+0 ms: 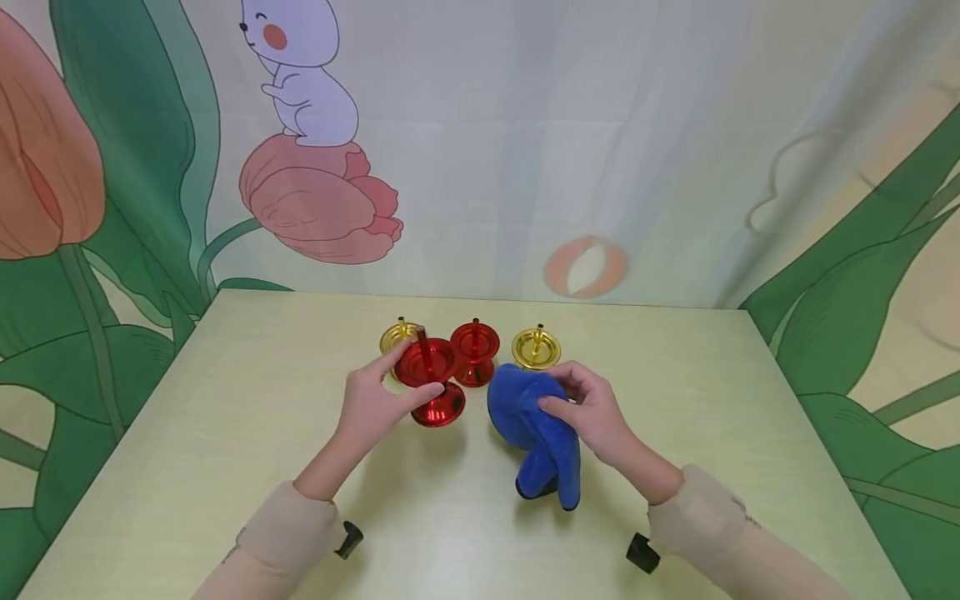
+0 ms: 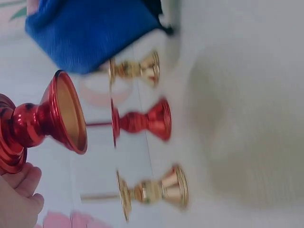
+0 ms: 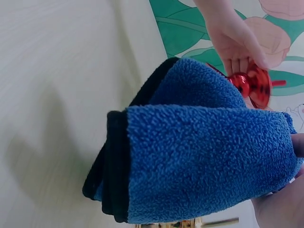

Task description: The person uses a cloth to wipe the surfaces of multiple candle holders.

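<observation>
My left hand (image 1: 371, 402) grips a shiny red candlestick (image 1: 438, 406) by its upper dish, thumb on the near side. The candlestick is upright and raised off the table, its hollow foot showing in the left wrist view. A blue towel (image 1: 528, 421) with dark edging is pinched in my right hand (image 1: 592, 412), folded over and hanging down beside the candlestick. In the right wrist view the towel fills the middle and hides part of the candlestick's foot (image 3: 240, 84).
Behind my hands stand a second red candlestick (image 1: 475, 343), a gold candlestick (image 1: 393, 337) at left, partly hidden, and another gold candlestick (image 1: 536, 350) at right behind the towel. The pale table (image 1: 247, 400) ends at a printed curtain (image 1: 480, 167).
</observation>
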A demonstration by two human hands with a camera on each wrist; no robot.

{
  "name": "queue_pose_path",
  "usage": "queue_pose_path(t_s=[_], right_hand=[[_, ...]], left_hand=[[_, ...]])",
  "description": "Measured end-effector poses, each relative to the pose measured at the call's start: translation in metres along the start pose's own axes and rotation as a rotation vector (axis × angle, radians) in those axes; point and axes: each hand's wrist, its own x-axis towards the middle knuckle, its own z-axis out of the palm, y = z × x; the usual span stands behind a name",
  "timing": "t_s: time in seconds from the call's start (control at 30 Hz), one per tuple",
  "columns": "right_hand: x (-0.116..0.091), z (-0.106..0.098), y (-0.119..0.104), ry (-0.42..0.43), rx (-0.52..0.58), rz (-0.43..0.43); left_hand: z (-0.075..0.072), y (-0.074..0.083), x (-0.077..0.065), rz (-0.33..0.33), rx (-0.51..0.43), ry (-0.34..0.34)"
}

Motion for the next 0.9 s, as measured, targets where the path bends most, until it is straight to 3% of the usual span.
queue_pose_path(t_s=[0.2, 0.5, 0.63, 0.9], right_hand=[[-0.002, -0.012, 0.001, 0.017, -0.004, 0.006], [-0.004, -0.022, 0.003, 0.042, -0.032, 0.025], [-0.004, -0.025, 0.004, 0.055, -0.049, 0.037], [-0.005, -0.027, 0.005, 0.061, -0.044, 0.053]], left_hand=[[-0.025, -0.017, 0.012, -0.027, 0.004, 0.124], [-0.052, -0.045, 0.034, -0.133, 0.059, 0.288], [-0.056, -0.06, 0.045, -0.171, 0.093, 0.332], [-0.048, -0.098, 0.063, -0.245, 0.111, 0.338]])
